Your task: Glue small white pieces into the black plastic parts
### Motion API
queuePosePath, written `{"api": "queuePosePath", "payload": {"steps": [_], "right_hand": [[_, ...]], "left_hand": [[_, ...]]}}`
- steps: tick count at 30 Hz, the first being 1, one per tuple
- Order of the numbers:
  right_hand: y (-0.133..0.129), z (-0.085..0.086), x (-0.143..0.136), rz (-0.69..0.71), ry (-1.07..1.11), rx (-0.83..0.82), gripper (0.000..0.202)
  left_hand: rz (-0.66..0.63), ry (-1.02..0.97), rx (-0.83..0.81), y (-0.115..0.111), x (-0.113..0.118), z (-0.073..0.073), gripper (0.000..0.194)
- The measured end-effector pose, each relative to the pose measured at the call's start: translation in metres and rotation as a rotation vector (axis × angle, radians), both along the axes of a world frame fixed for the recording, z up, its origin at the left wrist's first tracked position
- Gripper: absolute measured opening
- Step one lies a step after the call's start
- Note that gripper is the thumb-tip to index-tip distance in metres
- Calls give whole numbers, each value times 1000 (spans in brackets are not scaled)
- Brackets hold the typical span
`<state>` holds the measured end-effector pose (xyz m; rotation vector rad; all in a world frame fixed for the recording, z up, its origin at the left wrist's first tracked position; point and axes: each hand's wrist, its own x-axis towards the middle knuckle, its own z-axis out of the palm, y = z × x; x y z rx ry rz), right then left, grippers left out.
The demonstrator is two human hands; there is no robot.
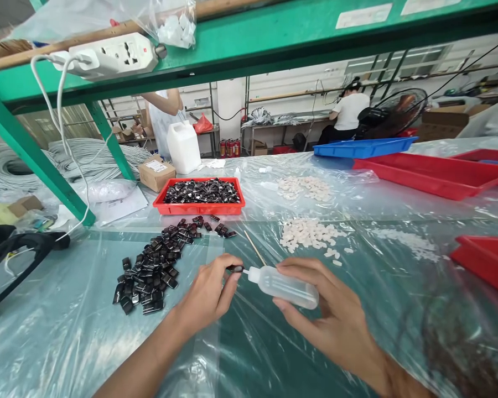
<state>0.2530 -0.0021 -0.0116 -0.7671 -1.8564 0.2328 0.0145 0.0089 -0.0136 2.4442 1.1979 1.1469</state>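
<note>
Left hand (205, 290) pinching a small black piece (235, 269), largely covered by thumb and finger; contact with the nozzle tip is hard to make out. The squeeze bottle (288, 286), translucent and whitish, is gripped nearly level by the right hand (336, 320), nozzle between nine and ten o'clock. From the bottle: black pile (153, 268), nine o'clock; white pieces (307, 233), one o'clock. Beyond, a green beam (249, 41) hides the standing person's (164, 119) head.
</note>
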Motion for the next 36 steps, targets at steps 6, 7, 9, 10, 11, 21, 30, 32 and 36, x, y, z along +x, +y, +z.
{"api": "queuePosePath", "payload": {"steps": [6,7,9,10,11,21,30,32,36], "right_hand": [[-2,2,0,-16,-19,59,43],[-2,3,0,-16,-25,73,43],[-3,5,0,-16,-36,104,43],[-3,6,1,-21,-44,125,43],[-4,7,1,-28,-58,150,43],[-3,8,2,-85,-159,369,34],[-2,7,2,-108,-206,394,38],[-3,8,3,-120,-231,419,40],[-5,9,5,-134,-255,435,46]], "left_hand": [[-20,10,32,1,0,-3,28],[-31,17,30,1,0,-4,29],[-41,28,23,1,-1,-4,30],[-41,33,24,1,-1,-4,31],[-42,36,29,2,-2,-4,31],[-106,74,122,7,-3,-3,34],[-101,87,123,5,-2,-1,34],[-81,85,105,5,-2,-3,33],[-65,74,92,4,-1,-7,31]]}}
